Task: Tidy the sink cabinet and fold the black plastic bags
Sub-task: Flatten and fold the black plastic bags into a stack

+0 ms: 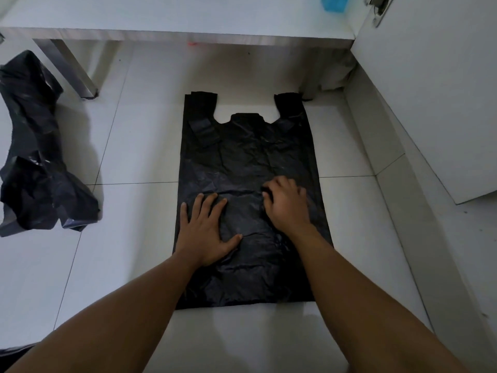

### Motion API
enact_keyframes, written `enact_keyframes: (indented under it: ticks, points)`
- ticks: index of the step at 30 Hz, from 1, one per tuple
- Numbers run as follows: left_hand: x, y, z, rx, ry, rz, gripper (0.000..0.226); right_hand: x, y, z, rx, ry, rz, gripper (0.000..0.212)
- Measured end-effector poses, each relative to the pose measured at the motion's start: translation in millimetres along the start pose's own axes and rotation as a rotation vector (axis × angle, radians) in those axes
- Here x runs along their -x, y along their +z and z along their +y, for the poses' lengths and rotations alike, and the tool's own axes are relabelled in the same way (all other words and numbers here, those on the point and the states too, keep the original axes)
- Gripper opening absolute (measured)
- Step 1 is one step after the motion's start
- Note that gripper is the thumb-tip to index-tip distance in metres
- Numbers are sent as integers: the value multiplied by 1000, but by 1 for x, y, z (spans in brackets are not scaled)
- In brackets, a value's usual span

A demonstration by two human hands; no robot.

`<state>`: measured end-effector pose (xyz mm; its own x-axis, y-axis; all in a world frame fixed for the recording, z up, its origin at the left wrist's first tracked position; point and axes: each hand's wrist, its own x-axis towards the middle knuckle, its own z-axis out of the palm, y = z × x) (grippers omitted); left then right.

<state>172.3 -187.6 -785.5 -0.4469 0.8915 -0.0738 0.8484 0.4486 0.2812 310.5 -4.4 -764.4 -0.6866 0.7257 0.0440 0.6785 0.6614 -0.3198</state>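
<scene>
Both bare forearms reach forward and down from the bottom edge of the view. The left hand [208, 232] lies flat, palm down, fingers straight and spread, thumb out to the right, pressing on the bag [242, 157] near its left edge. The right hand [286, 203] sits a little farther forward on the right half of the bag, back of the hand up, its fingers [266, 193] bent and pointing left, tips down on the plastic. I cannot tell whether they pinch a fold or only press. The hands are apart, with wrinkled plastic between them.

The bag is a black handled one, spread flat on the floor [134, 135], handles pointing away toward the cabinet [174, 17], bottom edge nearest the person. Its surface is creased.

A second bag [40, 157], also black, lies crumpled in a long heap well off to the left, on the same floor.

The floor is pale large tile with thin dark joints. The cabinet's white bottom shelf runs across the top of the view, raised on a metal leg [72, 68] at left. A blue thing [333, 2] stands at the shelf's far right, cut off by the frame. A white door [430, 90] stands open on the right, with a metal hinge [379, 8] at its top.
</scene>
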Motion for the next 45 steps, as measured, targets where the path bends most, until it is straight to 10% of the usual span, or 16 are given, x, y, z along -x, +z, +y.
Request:
enact_keyframes:
  ticks: [9, 21, 33, 37, 45]
  points:
    - [-74, -32, 25, 26, -129, 176, 49, -5, 11, -1, -3, 58, 27, 30]
    - [-110, 0, 12, -89, 25, 94, 75, -109, 9, 16, 5, 31, -31, 23]
    - [-114, 0, 13, -98, -8, 64, 83, -255, -26, 94, 45, 455, 26, 55]
    - [-115, -3, 14, -111, -22, 40, 83, -228, -25, 58, -9, 149, 249, 40]
    - [-113, -4, 15, -117, -37, 3, 88, -209, 10, -48, -13, -487, -251, 33]
